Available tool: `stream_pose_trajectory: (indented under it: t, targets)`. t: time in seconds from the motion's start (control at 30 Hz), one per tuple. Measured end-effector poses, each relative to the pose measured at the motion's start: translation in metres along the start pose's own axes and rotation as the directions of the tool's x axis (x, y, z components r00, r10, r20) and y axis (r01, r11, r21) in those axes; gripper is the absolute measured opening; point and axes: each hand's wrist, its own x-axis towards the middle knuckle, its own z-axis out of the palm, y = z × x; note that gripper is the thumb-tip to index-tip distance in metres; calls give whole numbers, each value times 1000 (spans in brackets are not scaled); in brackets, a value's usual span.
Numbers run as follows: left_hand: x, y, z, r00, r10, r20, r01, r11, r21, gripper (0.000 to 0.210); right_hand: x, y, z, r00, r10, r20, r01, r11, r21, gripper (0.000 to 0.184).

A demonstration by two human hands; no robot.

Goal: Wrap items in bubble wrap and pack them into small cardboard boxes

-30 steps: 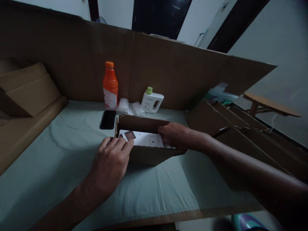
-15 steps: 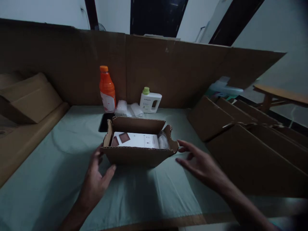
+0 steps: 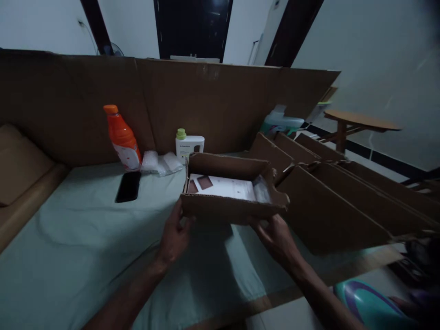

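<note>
An open cardboard box (image 3: 220,208) is held between my two hands, lifted a little above the green cloth. Inside it lies a white box with brown squares (image 3: 228,187), and clear plastic wrapping (image 3: 261,190) fills the right end. My left hand (image 3: 176,236) grips the box's lower left corner, thumb on the near side. At the lower right, my right hand (image 3: 275,233) has its fingers tucked under the box, so the fingertips are partly hidden.
A black phone (image 3: 127,187), an orange bottle (image 3: 123,142), bubble wrap (image 3: 160,162) and a white jug (image 3: 189,145) are behind to the left. Large cardboard dividers (image 3: 337,211) stand at the right, with a blue-green bottle (image 3: 282,121) behind them. A cardboard wall (image 3: 206,105) borders the back.
Both hands, apart from or barely at the box before, have closed on it and raised it. It has moved right, towards the dividers, and the head view has turned right.
</note>
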Motion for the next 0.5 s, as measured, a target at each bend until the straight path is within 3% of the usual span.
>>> stream_pose_trajectory:
  t: [0.17,0.33,0.43,0.5]
  targets:
    - [30,-24,30,988,55,141,-57,998,11,55,-28,30,-1,987,136,-84,-138,990,-11,31]
    - [122,-40,63,973,128,192,-147,985,87,60,4,64,10,978,162,-128,-158,987,34,49]
    - [174,-49,97,973,144,178,-164,982,98,71,20,93,24,973,99,-208,-83,993,84,70]
    - [193,-60,123,976,149,157,-168,980,110,82,23,110,38,968,92,-234,-59,988,144,74]
